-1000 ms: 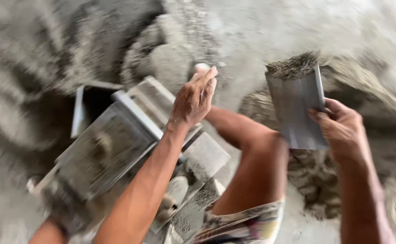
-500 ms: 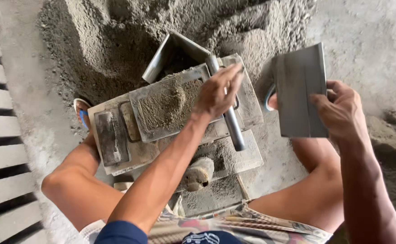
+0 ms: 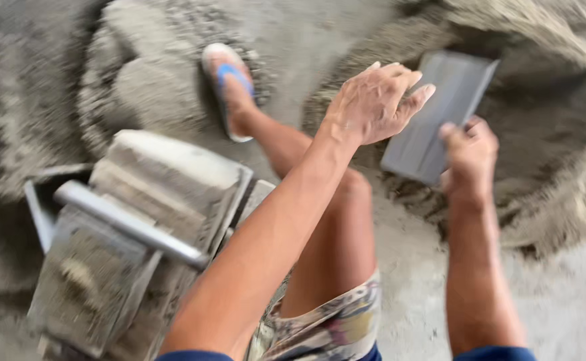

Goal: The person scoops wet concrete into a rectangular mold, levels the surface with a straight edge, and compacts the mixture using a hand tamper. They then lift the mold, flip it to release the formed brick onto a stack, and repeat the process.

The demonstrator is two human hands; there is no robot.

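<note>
At nine o'clock sits the metal block mould (image 3: 139, 234), its pipe handle (image 3: 129, 224) untouched. The left hand (image 3: 373, 100), open and empty, hovers at twelve o'clock; the right hand (image 3: 467, 154) grips the flat scoop (image 3: 437, 117) at two o'clock, against the damp sand mix (image 3: 560, 154). A tilted scoop could spill its load short of the mould.

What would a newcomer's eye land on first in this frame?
Probably the left hand, raised open and empty in the centre, and the right hand beside it gripping a flat grey metal scoop over the sand pile. At lower left sits a mortar-caked metal mould with a pipe handle.
</note>
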